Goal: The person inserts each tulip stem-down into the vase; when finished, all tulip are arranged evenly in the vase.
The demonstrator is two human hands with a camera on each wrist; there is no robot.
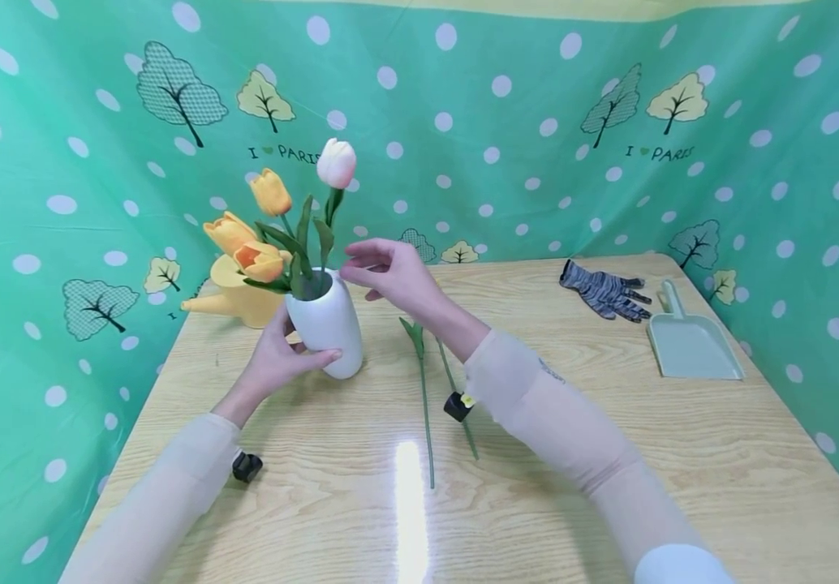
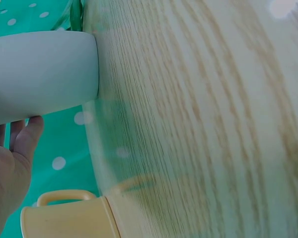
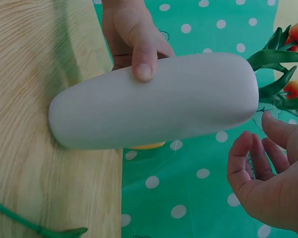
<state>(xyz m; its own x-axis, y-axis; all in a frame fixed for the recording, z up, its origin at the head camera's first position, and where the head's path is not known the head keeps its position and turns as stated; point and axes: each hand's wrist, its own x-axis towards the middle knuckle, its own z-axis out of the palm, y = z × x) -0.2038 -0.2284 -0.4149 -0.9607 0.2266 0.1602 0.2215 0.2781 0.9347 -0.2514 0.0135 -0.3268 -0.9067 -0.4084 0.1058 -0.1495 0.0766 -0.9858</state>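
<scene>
A white vase (image 1: pixel 328 328) stands slightly tilted on the table, holding several orange tulips (image 1: pixel 259 259) and one pale pink tulip (image 1: pixel 336 164). My left hand (image 1: pixel 281 357) grips its body from the left side; the thumb lies across the front, as the right wrist view shows too. Beside the rim, my right hand (image 1: pixel 397 272) hovers with loosely bent fingers and nothing between them. In the right wrist view the right hand (image 3: pixel 273 173) is just below the vase mouth and the green leaves (image 3: pixel 275 62). The lower stems inside the vase are hidden.
Two green stems (image 1: pixel 425 405) lie on the wooden table (image 1: pixel 346 503), partly under my right forearm. A yellow watering can (image 1: pixel 244 296) stands behind the vase. Toward the right back are a striped glove (image 1: pixel 602 290) and a pale green dustpan (image 1: pixel 693 345). A dotted green curtain (image 1: pixel 463 122) encloses the table.
</scene>
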